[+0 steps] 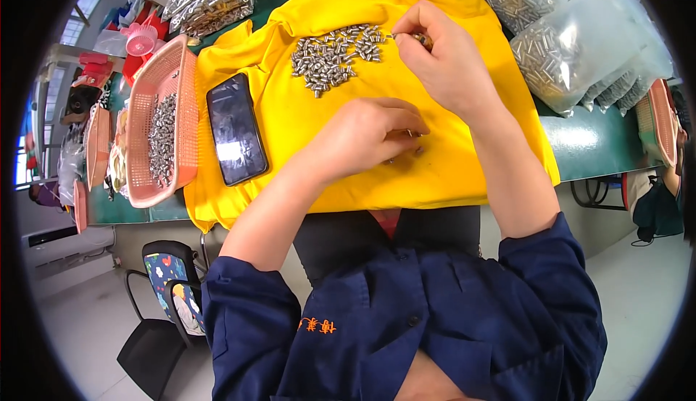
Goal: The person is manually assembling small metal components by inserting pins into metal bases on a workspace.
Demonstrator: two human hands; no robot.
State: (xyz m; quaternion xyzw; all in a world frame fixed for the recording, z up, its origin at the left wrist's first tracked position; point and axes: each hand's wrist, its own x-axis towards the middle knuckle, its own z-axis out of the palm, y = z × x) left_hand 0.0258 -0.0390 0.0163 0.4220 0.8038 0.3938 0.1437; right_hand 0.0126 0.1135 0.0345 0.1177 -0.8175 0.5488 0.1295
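- the right hand (444, 60) should pinch only lightly with thumb and forefinger, so that the small dark and yellowish object (421, 39) inside its curl does not slip or turn.
- the left hand (366, 134) would do well, i think, to stay low over the bright yellow soft cloth (348, 184), because small round metal can roll away from a high drop.
- it is better to take one piece at a time from the edge of the loose pile of short silver metal pieces (322, 60), and not to push the wrist through it.
- about the right hand: its fingers are bent and pressed together, with the tips just beside the right edge of the pile; exactly what this object is, i cannot tell.
- about the left hand: its fingers are half curled, a little apart, pointing to the cloth; tiny bright metal bits (418, 149) show near the fingertips, but i cannot tell if they are pinched.
- the pile lies on the upper middle of the cloth, beyond the left hand.
- at the left, the pink plastic basket with holes (187, 111) holds more silver pieces; the black flat phone (238, 129) lies between it and the left forearm.
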